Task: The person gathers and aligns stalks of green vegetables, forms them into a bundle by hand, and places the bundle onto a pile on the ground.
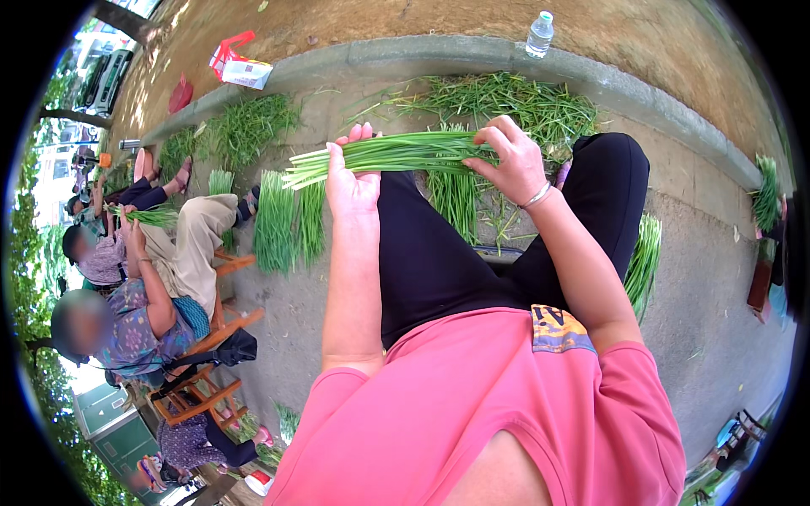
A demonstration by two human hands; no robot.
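Note:
A bunch of long green garlic chives (411, 152) lies level across my lap, its pale stem ends pointing left. Near those pale ends, my left hand (354, 180) holds the bunch on its palm, thumb in front and fingers behind. At the leafy right end, my right hand (509, 158) pinches the leaf tips between thumb and fingers; a bracelet is on that wrist. Below the held bunch, a bundle of chives (452, 205) hangs or lies between my knees, partly hidden. More neat bundles (276, 221) lie on the pavement to the left, and another bundle (644, 259) is beside my right thigh.
Loose green leaves (506, 101) are heaped along the concrete curb (436, 54), where a water bottle (539, 35) stands. A white box (247, 73) and red bag are at upper left. Several people sit at left, the nearest on a wooden chair (212, 398), one holding chives (152, 217).

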